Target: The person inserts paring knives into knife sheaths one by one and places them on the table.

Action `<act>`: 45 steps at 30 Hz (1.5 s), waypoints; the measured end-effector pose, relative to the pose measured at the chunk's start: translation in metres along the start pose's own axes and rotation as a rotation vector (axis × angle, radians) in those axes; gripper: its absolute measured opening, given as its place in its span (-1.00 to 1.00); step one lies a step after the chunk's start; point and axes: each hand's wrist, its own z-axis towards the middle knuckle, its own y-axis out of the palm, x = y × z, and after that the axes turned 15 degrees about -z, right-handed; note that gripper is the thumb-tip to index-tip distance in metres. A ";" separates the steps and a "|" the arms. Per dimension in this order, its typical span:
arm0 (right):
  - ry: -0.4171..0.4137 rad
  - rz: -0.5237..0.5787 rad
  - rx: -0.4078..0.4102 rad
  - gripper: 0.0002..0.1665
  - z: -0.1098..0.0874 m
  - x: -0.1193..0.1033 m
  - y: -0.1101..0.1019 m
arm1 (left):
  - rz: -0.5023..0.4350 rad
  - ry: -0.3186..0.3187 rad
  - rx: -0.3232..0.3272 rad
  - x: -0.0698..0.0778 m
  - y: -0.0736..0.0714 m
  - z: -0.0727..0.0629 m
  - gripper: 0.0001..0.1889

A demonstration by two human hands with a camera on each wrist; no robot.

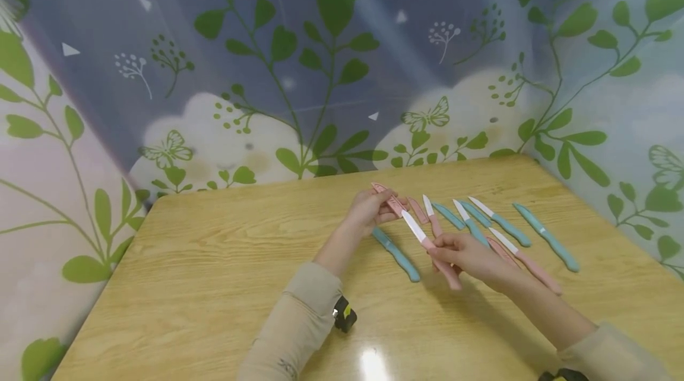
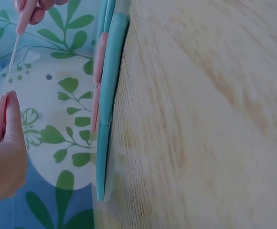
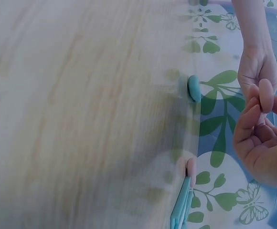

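Pink knife [image 1: 424, 240], above the worktop [image 1: 214, 280], tip toward eleven o'clock: my right grip [image 1: 472, 257] pinches its handle [image 1: 449, 277], my left grip [image 1: 369, 210] the pink sheath [image 1: 395, 204]. Likely light, stiff; best held there.

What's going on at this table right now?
A person is holding a pink knife by its handle in the right hand and a pink sheath in the left hand. The knife tip is at the sheath's mouth, with most of the blade bare. On the wooden table, one sheathed teal knife lies near the left hand and another farther right. Bare teal knives, bare pink knives and loose sheaths lie there too.
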 end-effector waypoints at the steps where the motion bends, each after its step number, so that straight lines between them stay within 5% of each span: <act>1: 0.002 0.003 0.003 -0.61 0.000 0.000 0.000 | -0.005 0.000 -0.003 0.000 0.001 -0.001 -0.64; 23: 0.008 0.024 0.032 -0.57 -0.001 -0.007 0.001 | -0.045 0.006 -0.039 -0.001 0.006 -0.004 -0.73; 45: -0.004 0.000 0.058 -0.56 -0.003 -0.011 0.001 | -0.010 -0.054 -0.116 -0.005 0.009 -0.007 -0.64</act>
